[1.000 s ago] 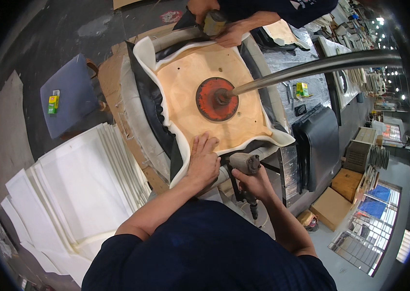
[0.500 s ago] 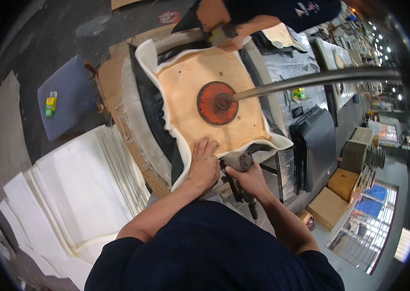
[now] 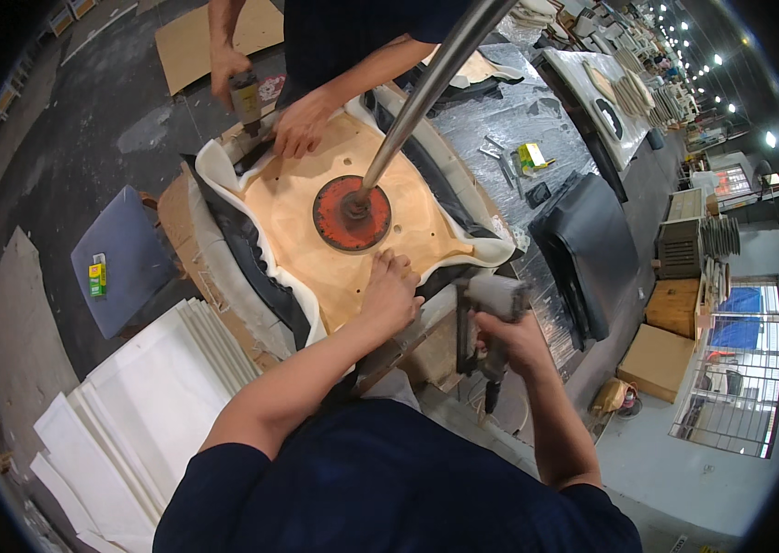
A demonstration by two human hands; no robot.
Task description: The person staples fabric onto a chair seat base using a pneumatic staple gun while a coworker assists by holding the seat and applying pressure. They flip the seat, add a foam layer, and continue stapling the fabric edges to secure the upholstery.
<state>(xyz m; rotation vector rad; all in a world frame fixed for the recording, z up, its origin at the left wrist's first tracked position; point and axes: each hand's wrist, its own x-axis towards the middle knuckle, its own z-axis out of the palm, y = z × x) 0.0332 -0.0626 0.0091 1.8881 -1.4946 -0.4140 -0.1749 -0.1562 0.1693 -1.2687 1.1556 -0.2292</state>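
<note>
A pale wooden seat board (image 3: 293, 217) lies on white padding (image 3: 311, 313) and a black cover (image 3: 265, 281), whose edges rise around it. A red round press plate (image 3: 327, 217) rests on its middle beneath a metal bar (image 3: 436, 83). At the near edge my left hand (image 3: 391, 297) is closed, its bent fingers over the board and gathered cover edge; what lies under them is partly hidden. My right hand (image 3: 514, 341) grips a staple gun (image 3: 495, 295), held to the right of the board, apart from it.
Opposite, a co-worker's hand (image 3: 228, 72) holds another staple gun (image 3: 246, 100); their other hand (image 3: 302, 124) presses the board's far edge. White sheets (image 3: 145, 387) are stacked at left, near a blue-grey seat (image 3: 122, 263). Black padded panels (image 3: 583, 249) stand right of a foil-covered table (image 3: 537, 111).
My staple gun has moved right, away from the board's edge. My left hand stays at the near edge. The co-worker's staple gun has moved left, off the far edge; the view has shifted.
</note>
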